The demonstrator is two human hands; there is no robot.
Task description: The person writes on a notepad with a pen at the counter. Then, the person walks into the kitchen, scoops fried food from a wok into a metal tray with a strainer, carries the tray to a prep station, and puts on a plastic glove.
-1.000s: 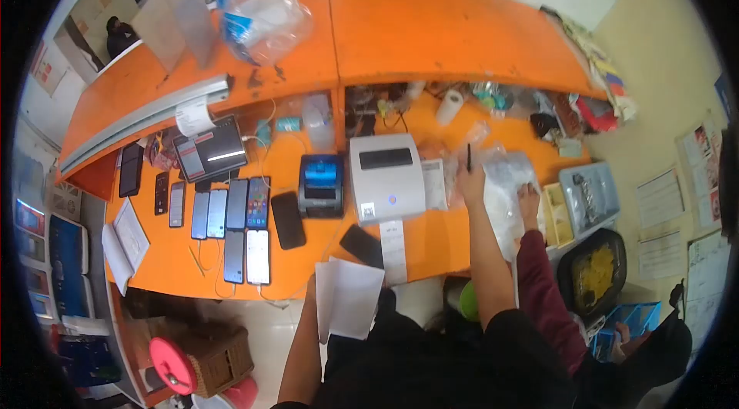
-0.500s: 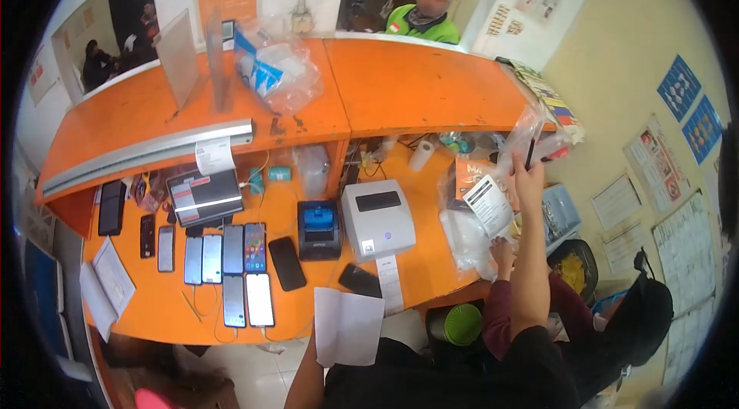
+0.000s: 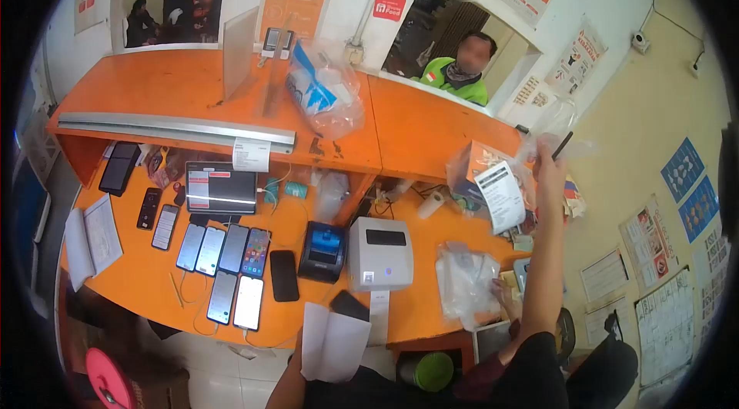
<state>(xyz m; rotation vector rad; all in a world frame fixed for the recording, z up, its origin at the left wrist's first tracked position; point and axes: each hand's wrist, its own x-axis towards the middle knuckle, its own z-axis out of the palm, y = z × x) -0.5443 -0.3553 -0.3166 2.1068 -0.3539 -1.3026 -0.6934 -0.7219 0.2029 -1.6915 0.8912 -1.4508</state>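
My right hand point(image 3: 548, 170) is raised at the right end of the counter, closed on the gathered top of a clear plastic bag point(image 3: 568, 115). A black pen point(image 3: 563, 144) sticks out of the same grip. Inside the bag hangs an orange-brown box point(image 3: 483, 161), with a long white receipt point(image 3: 502, 197) on its front. Low in the view, my left hand holds folded white papers point(image 3: 336, 340); they hide its fingers, and only the forearm point(image 3: 289, 380) shows clearly.
A co-worker's hand point(image 3: 504, 297) touches clear plastic bags point(image 3: 466, 278) on the desk. Several phones point(image 3: 250, 303), a receipt printer point(image 3: 322, 251) and a larger white printer point(image 3: 381, 255) stand left. Another filled bag point(image 3: 331, 97) lies on the orange counter point(image 3: 431, 120). A person in green point(image 3: 462, 78) stands at the window.
My right hand has lifted the bag with the box up to the counter's edge, off the loose plastic bags. The head view has shifted. The papers stay in my left hand.
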